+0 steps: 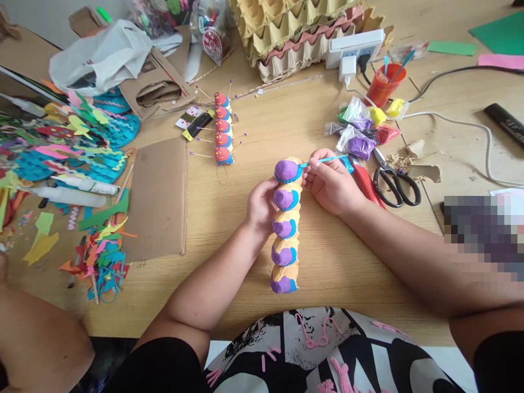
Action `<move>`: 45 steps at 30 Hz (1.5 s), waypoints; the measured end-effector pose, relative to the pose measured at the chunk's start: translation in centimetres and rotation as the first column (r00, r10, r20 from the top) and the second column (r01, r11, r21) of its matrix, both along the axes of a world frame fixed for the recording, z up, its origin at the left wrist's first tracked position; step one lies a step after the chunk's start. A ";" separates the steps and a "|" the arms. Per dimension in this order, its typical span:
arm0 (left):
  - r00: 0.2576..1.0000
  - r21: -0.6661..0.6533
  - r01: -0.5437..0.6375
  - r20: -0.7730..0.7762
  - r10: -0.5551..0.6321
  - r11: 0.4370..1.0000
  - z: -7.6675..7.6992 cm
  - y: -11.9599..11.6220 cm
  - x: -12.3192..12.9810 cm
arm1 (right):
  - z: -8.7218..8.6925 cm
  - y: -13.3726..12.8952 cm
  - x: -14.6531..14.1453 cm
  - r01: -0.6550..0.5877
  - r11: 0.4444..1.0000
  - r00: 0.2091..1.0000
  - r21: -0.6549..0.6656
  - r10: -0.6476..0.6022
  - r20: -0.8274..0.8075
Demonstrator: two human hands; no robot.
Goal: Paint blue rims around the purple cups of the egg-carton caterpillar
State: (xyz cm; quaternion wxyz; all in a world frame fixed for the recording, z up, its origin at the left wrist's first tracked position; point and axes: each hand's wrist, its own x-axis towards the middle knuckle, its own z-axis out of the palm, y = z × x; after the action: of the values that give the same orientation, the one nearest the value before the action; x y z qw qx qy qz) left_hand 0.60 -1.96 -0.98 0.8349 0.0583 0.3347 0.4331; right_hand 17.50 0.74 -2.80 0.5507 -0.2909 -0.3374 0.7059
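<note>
A strip of egg carton (286, 242) with several bumps, each covered in purple and blue clay, is held up before me. My left hand (263, 206) grips its far end from the left, fingers partly hidden behind it. Between the thumb and fingers of my right hand (331, 183) is a thin blue clay tool (327, 159), its tip at the blue edge of the farthest bump. Farther off lies a finished-looking strip, a red and blue egg-carton caterpillar (223, 129) with pins sticking out of its sides.
Scissors (396, 183) and a red utility knife (366, 185) lie right of my right hand, near bagged clay (360, 146) and an orange cup (385, 84). Cardboard (155, 199) and paper scraps (104, 256) lie left. Stacked egg trays (295, 33) and a power strip (355, 46) stand behind. Another person's arm (36, 333) shows lower left.
</note>
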 end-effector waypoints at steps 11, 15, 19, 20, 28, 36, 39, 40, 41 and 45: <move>0.999 -0.032 -0.018 -0.044 0.016 0.999 0.2 0.0 0.1 | 0.0 0.0 0.0 -0.008 1.000 1.000 -0.001 0.008 0.010; 1.000 -0.043 -0.015 -0.020 0.014 0.999 0.2 0.1 0.1 | -0.1 0.1 0.1 -0.012 1.000 1.000 -0.006 0.012 0.008; 0.999 -0.041 -0.026 -0.037 0.025 0.999 0.4 0.0 0.2 | -0.2 0.2 0.1 -0.021 1.000 1.000 -0.017 0.020 -0.018; 0.998 -0.040 -0.033 -0.048 0.031 0.999 0.5 0.0 0.2 | -0.2 0.2 0.1 -0.021 1.000 1.000 -0.018 0.020 -0.018; 0.999 -0.078 -0.035 -0.035 0.033 0.996 0.9 -0.2 0.4 | -0.1 0.1 0.1 -0.018 0.999 1.000 -0.033 0.019 0.008; 0.999 -0.064 -0.036 -0.012 0.035 0.997 0.8 -0.1 0.4 | -0.1 0.1 0.0 -0.024 0.999 1.000 -0.042 0.023 -0.010; 1.000 -0.019 -0.027 -0.016 0.026 0.999 0.6 -0.2 0.3 | -0.1 0.1 0.0 -0.026 0.998 1.000 -0.051 0.025 -0.019; 1.000 -0.004 -0.022 -0.013 0.022 1.000 0.6 -0.2 0.3 | -0.1 0.1 0.0 -0.028 0.998 0.999 -0.053 0.027 -0.020; 1.000 0.009 -0.020 -0.013 0.020 1.000 0.6 -0.2 0.3 | 0.0 0.1 0.1 -0.029 0.998 0.999 -0.056 0.028 -0.021; 0.999 0.024 -0.014 -0.035 0.015 1.000 0.7 -0.1 0.2 | 0.0 0.1 0.1 -0.039 0.997 0.998 -0.073 0.035 -0.049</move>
State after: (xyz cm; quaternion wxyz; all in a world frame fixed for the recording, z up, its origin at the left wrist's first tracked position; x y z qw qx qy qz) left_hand 0.85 -2.06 -0.32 0.8249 0.0735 0.3445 0.4422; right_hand 17.58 0.84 -2.81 0.5342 -0.2879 -0.3035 0.7346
